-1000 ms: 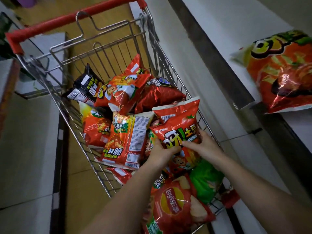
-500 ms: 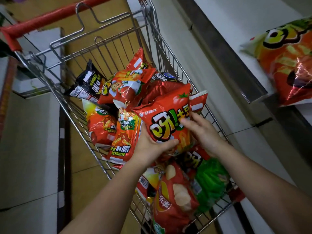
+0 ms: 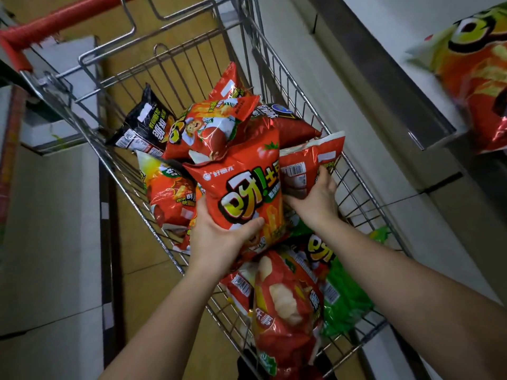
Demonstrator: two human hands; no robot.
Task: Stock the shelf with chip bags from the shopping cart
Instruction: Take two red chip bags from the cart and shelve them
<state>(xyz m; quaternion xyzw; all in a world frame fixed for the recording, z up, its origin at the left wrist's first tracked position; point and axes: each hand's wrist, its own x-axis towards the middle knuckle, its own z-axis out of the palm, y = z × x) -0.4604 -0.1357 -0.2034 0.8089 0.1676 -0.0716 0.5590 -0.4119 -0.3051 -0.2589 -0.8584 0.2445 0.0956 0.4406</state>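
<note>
A wire shopping cart point(image 3: 356, 187) with a red handle holds several chip bags. My left hand point(image 3: 219, 239) grips the lower end of a red chip bag point(image 3: 244, 187) with big yellow letters, thumb across its front, and holds it upright above the pile. My right hand point(image 3: 318, 198) grips a second red chip bag point(image 3: 307, 165), barcode side up, by the cart's right wall. On the white shelf point(image 3: 384, 31) at the upper right lies an orange-red chip bag point(image 3: 474, 69).
In the cart also lie a black bag point(image 3: 145, 124), a green bag point(image 3: 343, 297), a red bag with potato slices point(image 3: 285, 305) and other red bags. The shelf's grey metal edge point(image 3: 384, 78) runs close along the cart's right side. Pale floor and a low ledge are at the left.
My left hand has lifted the red bag higher and stood it upright. My right hand left that bag and took hold of a second red bag to its right.
</note>
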